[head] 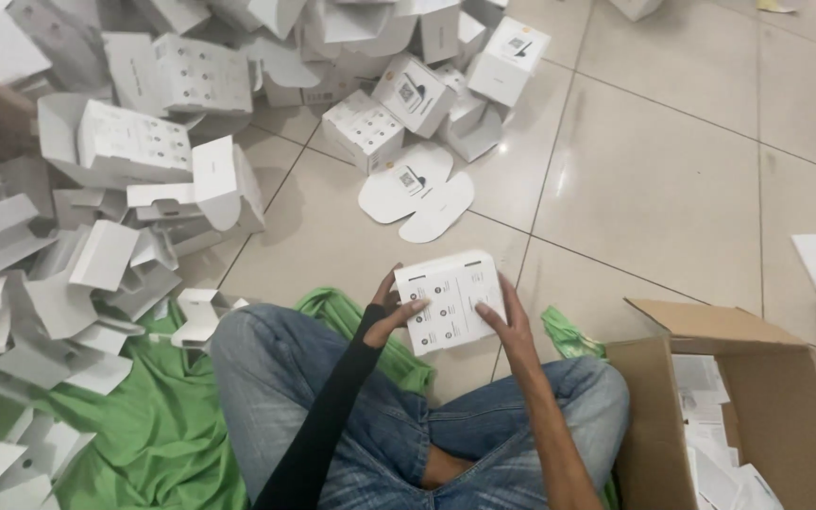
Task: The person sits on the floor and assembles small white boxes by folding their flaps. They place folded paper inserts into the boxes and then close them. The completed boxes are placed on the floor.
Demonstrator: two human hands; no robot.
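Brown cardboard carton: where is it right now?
In the head view the brown cardboard carton sits open on the tiled floor at lower right, against the person's right knee, with white sheets inside.

I see a smooth matt white cardboard box [450, 300], glossy beige floor tiles [672, 179], soft green cloth [153, 425], and a rough brown corrugated carton [658, 416].

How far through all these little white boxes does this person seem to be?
Done, it seems: a few closed white boxes lie on the tiled floor. In hand: the left hand and right hand hold one white box over the lap. Left: a big heap of unfolded white cartons at the person's left, so much remains. The brown cardboard box holds flat white sheets.
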